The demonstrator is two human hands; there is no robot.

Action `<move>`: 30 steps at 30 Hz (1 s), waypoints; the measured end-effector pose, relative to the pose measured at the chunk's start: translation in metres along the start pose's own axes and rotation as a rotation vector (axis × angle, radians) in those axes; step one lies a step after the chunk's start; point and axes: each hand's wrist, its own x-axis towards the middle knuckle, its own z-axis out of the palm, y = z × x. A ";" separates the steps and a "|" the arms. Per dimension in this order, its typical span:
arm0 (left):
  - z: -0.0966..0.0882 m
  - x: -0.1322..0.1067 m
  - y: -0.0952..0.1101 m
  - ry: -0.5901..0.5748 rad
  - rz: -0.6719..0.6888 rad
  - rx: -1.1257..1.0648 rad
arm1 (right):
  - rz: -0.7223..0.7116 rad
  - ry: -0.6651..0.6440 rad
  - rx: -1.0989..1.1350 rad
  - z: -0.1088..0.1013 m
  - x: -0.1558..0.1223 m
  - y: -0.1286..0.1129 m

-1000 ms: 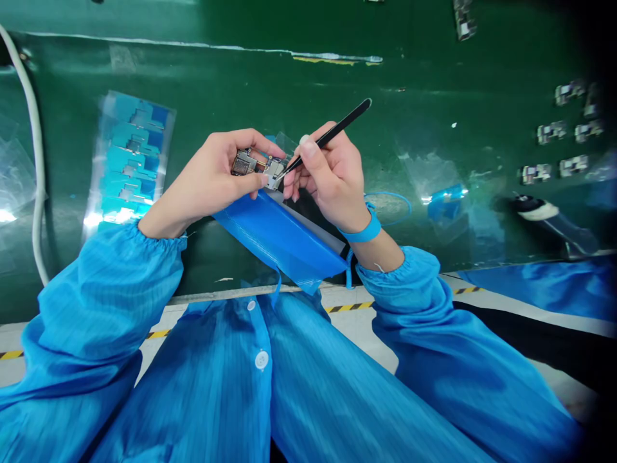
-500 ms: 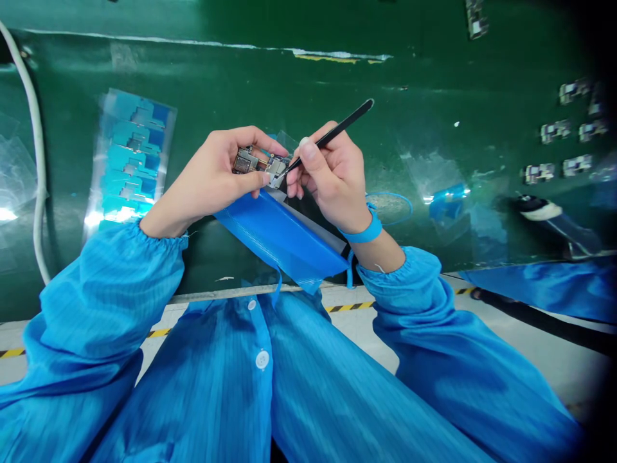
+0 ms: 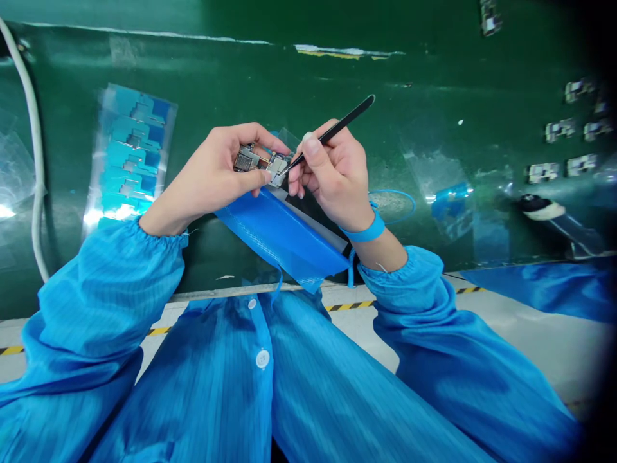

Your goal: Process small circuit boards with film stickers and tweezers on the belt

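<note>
While working just above a blue antistatic pouch [image 3: 277, 241], small circuit board [image 3: 250, 161] pinched between the fingers of the left hand [image 3: 212, 170], black tweezers [image 3: 332, 132] pinched in the fingers of the right hand [image 3: 335, 177], tips right on the board's right end. Solid setup, both hands close together.

Blue smock [image 3: 193, 379] with fine stripes, black tweezers [image 3: 337, 132], and a dark green mat [image 3: 289, 96].
</note>
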 end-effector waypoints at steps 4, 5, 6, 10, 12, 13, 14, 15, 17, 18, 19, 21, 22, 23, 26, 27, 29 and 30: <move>0.000 0.000 0.000 -0.003 0.004 -0.002 | 0.004 0.012 -0.006 0.000 0.000 0.002; 0.000 0.000 0.000 -0.002 0.006 -0.002 | 0.008 0.012 -0.007 -0.001 0.000 0.003; 0.000 0.000 0.000 -0.001 0.008 0.001 | 0.010 0.011 -0.007 -0.001 0.000 0.003; 0.000 0.000 0.001 -0.001 0.003 0.023 | 0.003 -0.003 0.003 -0.002 0.000 0.003; 0.000 0.000 0.000 -0.005 0.000 0.030 | -0.001 -0.007 0.006 -0.002 0.000 0.003; 0.000 0.000 0.000 -0.008 0.000 0.034 | 0.000 -0.008 0.003 -0.002 0.000 0.003; 0.000 0.000 0.000 -0.008 0.001 0.038 | 0.003 -0.007 -0.003 -0.002 0.000 0.003; 0.000 0.000 -0.001 -0.007 0.000 0.042 | 0.007 -0.007 -0.011 -0.002 0.000 0.002; -0.001 0.000 -0.001 -0.007 0.000 0.045 | 0.018 -0.007 -0.028 -0.002 0.000 0.002; -0.001 0.000 -0.001 -0.007 0.001 0.044 | 0.023 -0.007 -0.033 -0.002 0.000 0.001; -0.001 0.000 -0.001 -0.008 0.002 0.043 | 0.027 -0.006 -0.036 -0.002 0.000 0.001; 0.000 0.000 -0.001 -0.012 0.006 0.044 | 0.035 -0.004 -0.035 -0.002 0.000 0.001; 0.000 0.000 -0.001 -0.012 0.009 0.044 | 0.037 -0.002 -0.032 -0.001 0.000 0.000; 0.000 0.000 -0.001 -0.012 0.012 0.044 | 0.040 -0.002 -0.029 -0.001 0.000 0.000; 0.000 0.000 -0.002 -0.014 0.022 0.044 | 0.046 -0.010 -0.024 -0.001 -0.001 -0.002; 0.000 0.000 -0.002 -0.017 0.023 0.045 | 0.048 -0.016 -0.025 -0.001 -0.001 -0.002; -0.001 0.000 -0.003 -0.023 0.026 0.051 | 0.046 -0.027 -0.030 -0.001 -0.001 -0.002; -0.001 0.000 -0.003 -0.025 0.028 0.054 | 0.043 -0.032 -0.030 -0.001 -0.001 -0.002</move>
